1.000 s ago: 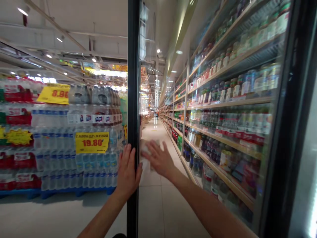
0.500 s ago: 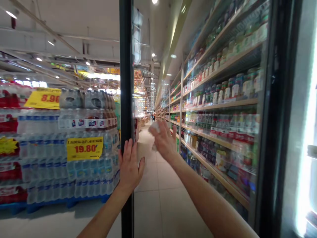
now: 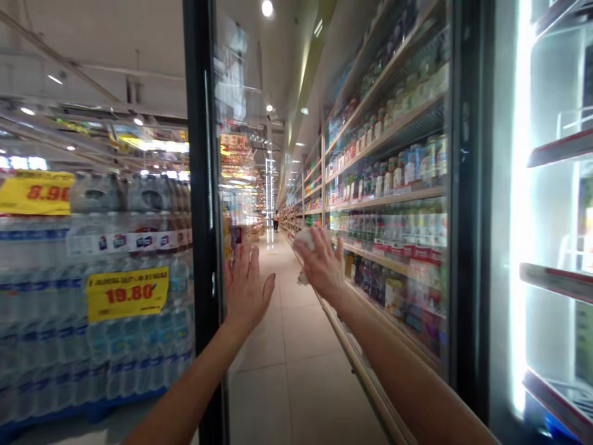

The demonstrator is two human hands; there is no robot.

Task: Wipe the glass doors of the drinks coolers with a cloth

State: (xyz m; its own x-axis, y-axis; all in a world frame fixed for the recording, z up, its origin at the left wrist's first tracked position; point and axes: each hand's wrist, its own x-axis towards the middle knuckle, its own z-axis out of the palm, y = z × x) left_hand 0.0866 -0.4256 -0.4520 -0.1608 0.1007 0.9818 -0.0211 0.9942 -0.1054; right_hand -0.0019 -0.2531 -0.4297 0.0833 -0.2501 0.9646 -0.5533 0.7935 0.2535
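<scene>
Cloth lay against a glass door beneath the right hand, its grip hard to tell; the left hand was spread beside the black frame.

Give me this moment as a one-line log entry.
left hand: spread at glass door, beside black frame | right hand: white cloth, at glass | left background: stacked bottle packs

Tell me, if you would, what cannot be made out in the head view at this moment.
In the head view:
White cloth: mostly hidden behind the right hand.
Left hand: its palm faces away, so contact with the glass door is unclear.
19.80 price sign: small print blurred.
Far-off person: too small for detail.
Lit fridge shelves: cut off by the right edge.
</scene>
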